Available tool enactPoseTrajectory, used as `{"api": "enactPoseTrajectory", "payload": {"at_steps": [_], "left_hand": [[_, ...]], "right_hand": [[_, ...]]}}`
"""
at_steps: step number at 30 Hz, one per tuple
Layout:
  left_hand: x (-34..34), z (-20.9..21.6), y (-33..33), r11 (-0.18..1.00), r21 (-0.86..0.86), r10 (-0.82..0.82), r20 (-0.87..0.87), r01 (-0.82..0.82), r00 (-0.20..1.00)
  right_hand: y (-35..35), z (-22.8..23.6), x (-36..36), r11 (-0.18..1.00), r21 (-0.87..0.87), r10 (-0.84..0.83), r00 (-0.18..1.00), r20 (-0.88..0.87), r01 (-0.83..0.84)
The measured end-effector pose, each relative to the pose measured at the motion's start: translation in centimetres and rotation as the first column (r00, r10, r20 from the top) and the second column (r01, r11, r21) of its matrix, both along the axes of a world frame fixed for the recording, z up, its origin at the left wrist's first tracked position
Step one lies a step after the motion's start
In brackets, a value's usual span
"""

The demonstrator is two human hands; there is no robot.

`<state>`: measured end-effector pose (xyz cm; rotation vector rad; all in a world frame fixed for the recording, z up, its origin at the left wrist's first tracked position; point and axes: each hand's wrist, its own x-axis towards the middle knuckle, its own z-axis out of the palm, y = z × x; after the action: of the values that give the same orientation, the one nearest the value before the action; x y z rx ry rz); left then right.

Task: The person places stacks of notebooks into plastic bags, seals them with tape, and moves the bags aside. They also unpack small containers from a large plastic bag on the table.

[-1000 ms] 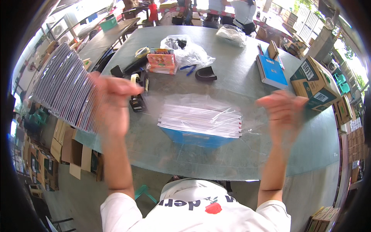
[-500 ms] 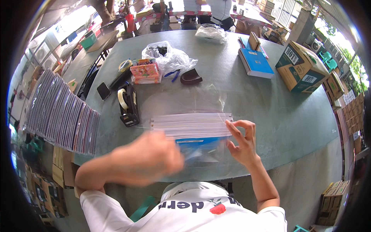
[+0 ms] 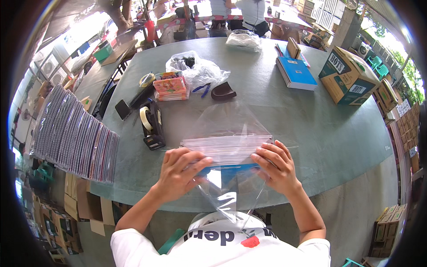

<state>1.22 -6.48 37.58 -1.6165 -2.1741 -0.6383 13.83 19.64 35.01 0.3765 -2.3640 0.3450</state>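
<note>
A stack of white-edged notebooks with a blue cover (image 3: 224, 149) lies on the table in front of me, inside a clear plastic bag (image 3: 224, 118). My left hand (image 3: 180, 171) grips the stack's left end, fingers bent over the film and thumb toward the blue cover. At the right end, my right hand (image 3: 278, 167) holds the stack the same way, its fingers on top. Loose film hangs from the near side, over the table edge toward my shirt. The thumbs are partly behind the film.
A black tape dispenser (image 3: 152, 124) stands left of the stack. Beyond are pink packs (image 3: 171, 86), blue-handled pliers (image 3: 202, 89), a dark brown curved piece (image 3: 223, 91) and a plastic bag (image 3: 195, 69). A tall wrapped notebook stack (image 3: 73, 133) is far left; blue books (image 3: 296, 73) and a carton (image 3: 349, 75) sit right.
My left hand, blurred above the table before, has come down onto the stack's left end. The stack has shifted slightly nearer and right, and the near film now hangs toward me.
</note>
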Motion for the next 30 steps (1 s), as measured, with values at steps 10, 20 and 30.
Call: {"api": "enactPoseTrajectory", "payload": {"at_steps": [10, 20, 30], "left_hand": [[0.4, 4.5, 2.4, 0.986, 0.121, -0.154, 0.428, 0.113, 0.891], [-1.8, 1.5, 0.2, 0.982, 0.186, -0.111, 0.375, 0.043, 0.92], [-5.7, 1.3, 1.4, 0.967, 0.242, -0.028, 0.39, -0.073, 0.921]], "right_hand": [[0.0, 3.6, -1.7, 0.926, -0.35, 0.228, 0.948, 0.224, -0.14], [0.3, 5.2, -2.4, 0.886, -0.463, 0.193, 0.895, 0.402, 0.016], [1.5, 5.1, -4.6, 0.966, -0.238, -0.078, 0.99, 0.118, 0.104]]}}
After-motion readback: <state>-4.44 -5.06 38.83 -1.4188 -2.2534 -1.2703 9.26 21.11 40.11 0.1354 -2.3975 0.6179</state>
